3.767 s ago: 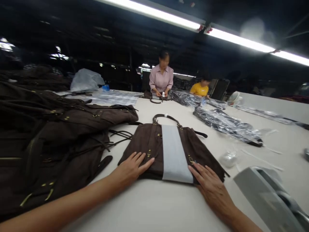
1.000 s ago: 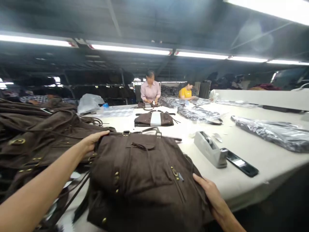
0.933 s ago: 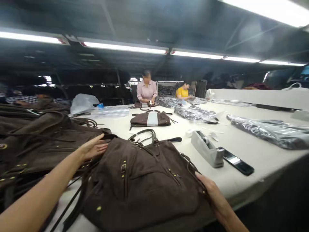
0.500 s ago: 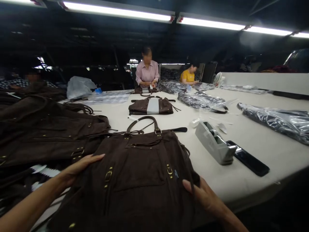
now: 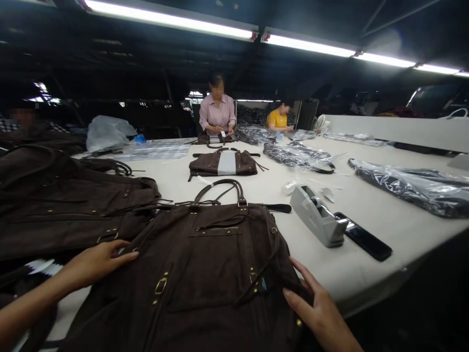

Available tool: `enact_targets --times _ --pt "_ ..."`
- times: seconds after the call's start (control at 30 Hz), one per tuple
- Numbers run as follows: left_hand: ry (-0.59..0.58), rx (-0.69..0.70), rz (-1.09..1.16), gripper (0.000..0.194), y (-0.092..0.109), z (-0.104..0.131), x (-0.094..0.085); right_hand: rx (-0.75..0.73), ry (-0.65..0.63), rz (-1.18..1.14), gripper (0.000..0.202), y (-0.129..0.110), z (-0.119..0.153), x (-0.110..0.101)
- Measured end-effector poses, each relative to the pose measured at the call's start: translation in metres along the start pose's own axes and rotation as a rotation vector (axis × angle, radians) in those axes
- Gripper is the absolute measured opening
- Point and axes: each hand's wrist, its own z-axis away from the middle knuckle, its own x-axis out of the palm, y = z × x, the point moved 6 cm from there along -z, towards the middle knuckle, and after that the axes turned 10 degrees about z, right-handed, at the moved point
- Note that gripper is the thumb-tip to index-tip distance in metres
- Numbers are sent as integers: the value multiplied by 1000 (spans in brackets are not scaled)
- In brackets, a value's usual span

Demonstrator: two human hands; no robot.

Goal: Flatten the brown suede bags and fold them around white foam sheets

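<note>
A dark brown handbag [image 5: 208,264] with brass buckles, a front zip pocket and dangling cords lies before me, its handles towards the far side. At its left edge, my left hand [image 5: 100,261] grips the bag, thumb on the front and fingers partly hidden at the side. My right hand [image 5: 311,298] holds the opposite side, its thumb on the front and a finger along the edge. Both hands are closed on the fabric. One handle [image 5: 220,185] has a pale wrap on it. The bag's lower end runs out of view.
More brown bags [image 5: 73,205] are heaped at left. A grey tape dispenser [image 5: 318,215] and a black phone [image 5: 364,237] lie at right. Beyond are a bag with a pale band [image 5: 227,163], plastic-wrapped bags [image 5: 406,186] and two co-workers; another person is at far left.
My left hand has shifted down and left along the bag's edge. The right hand has moved slightly right, a finger now on the side edge. The bag's right-side cord now lies across its front.
</note>
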Motion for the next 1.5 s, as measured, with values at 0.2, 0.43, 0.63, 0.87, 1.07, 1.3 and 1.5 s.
enact_targets --times 0.2,0.43,0.63,0.87,1.07,1.3,1.5 --pt "-93 288 -192 33 114 -57 -6 -92 -271 247 58 -40 1 -22" --pt "-159 220 -172 33 205 -168 117 -412 39 669 19 -153 -56 -16" --pt "-96 219 -42 33 196 -192 167 -657 -142 1155 24 -178 -200 87" --pt "-10 462 26 35 219 -171 154 -1117 31 1423 52 -189 -323 180" --pt "-29 570 70 32 230 -168 136 -1174 -70 1573 25 -181 -369 211" --pt "3 499 247 42 213 -191 117 -1174 74 1554 30 -176 -402 206" --pt "35 357 361 42 189 -212 115 -899 5 1456 28 -164 -436 196"
